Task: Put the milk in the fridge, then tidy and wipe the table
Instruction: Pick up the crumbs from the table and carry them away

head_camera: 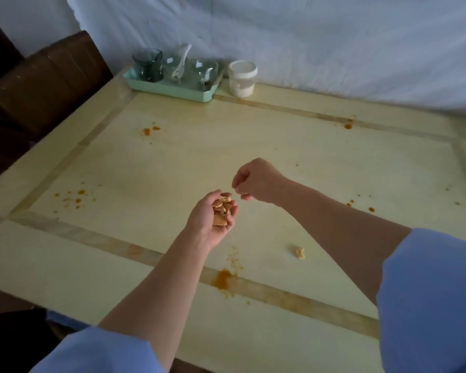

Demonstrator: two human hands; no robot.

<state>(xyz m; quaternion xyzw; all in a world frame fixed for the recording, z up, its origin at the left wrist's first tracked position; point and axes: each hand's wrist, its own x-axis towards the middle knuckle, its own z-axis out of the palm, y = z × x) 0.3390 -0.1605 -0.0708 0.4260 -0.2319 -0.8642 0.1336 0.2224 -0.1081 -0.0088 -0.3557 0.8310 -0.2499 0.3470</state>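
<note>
My left hand (209, 220) is cupped palm up over the middle of the pale table (145, 162) and holds several small tan biscuit pieces (221, 210). My right hand (256, 181) hovers just above and to the right of it, fingers curled downward, with nothing visible in them. One more biscuit piece (299, 252) lies on the table to the right of my left forearm. Orange sauce stains mark the table, the largest (222, 278) near the front, others at the left (76, 196) and back (150, 130). No milk is in view.
A mint green tray (170, 88) with a dark glass (147, 64), clear glasses and a white spoon stands at the table's back edge. A white-lidded jar (242, 78) is beside it. A brown chair (46, 82) stands at the left; white cloth hangs behind.
</note>
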